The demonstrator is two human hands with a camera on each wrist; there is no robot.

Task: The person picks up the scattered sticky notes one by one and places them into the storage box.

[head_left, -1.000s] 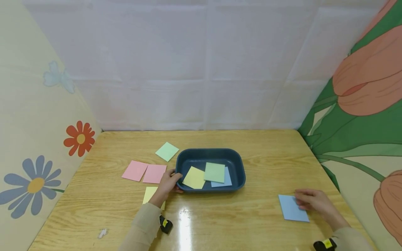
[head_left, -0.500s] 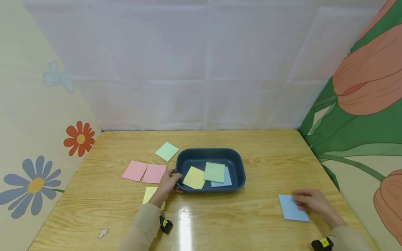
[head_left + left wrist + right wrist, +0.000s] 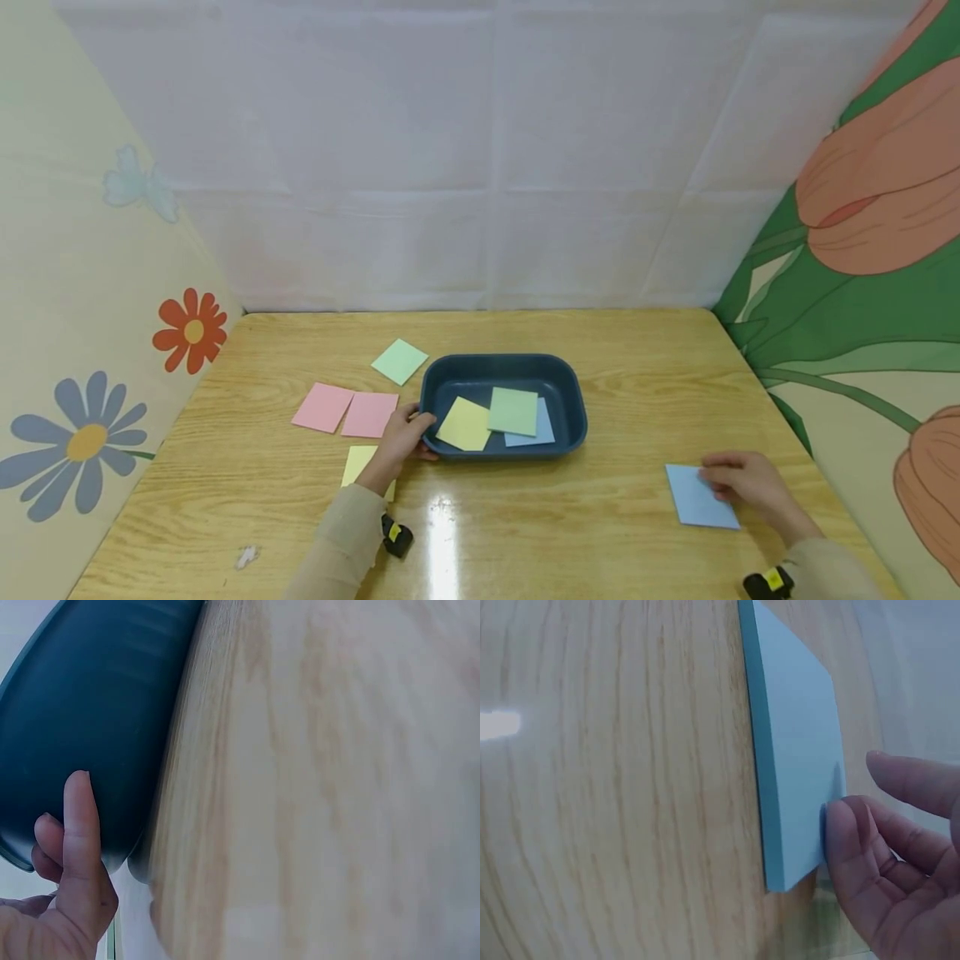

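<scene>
My left hand [image 3: 400, 442] grips the left end of a dark blue tray [image 3: 498, 455], its thumb over the rim. In the left wrist view, fingers [image 3: 81, 817] lie along the tray's outer wall [image 3: 105, 697]. Inside the tray are a yellow sticky note [image 3: 459, 423], a green one [image 3: 512, 412] and a blue one [image 3: 547, 432] partly under the green. At the right, a thick blue sticky note pad [image 3: 696, 500] lies on the table. My right hand [image 3: 750, 483] pinches the pad's right edge; in the right wrist view the thumb and a finger meet at the pad's edge [image 3: 799, 742].
Left of the tray lie a green sticky note [image 3: 400, 362] and two pink ones [image 3: 322, 407]. A yellow sticky note [image 3: 356, 462] is partly hidden under my left forearm. The wooden table [image 3: 630, 367] meets a white cloth wall [image 3: 480, 208] at the back.
My right hand has shifted slightly left over the blue pad's edge. The left hand, tray and sticky notes have stayed in place.
</scene>
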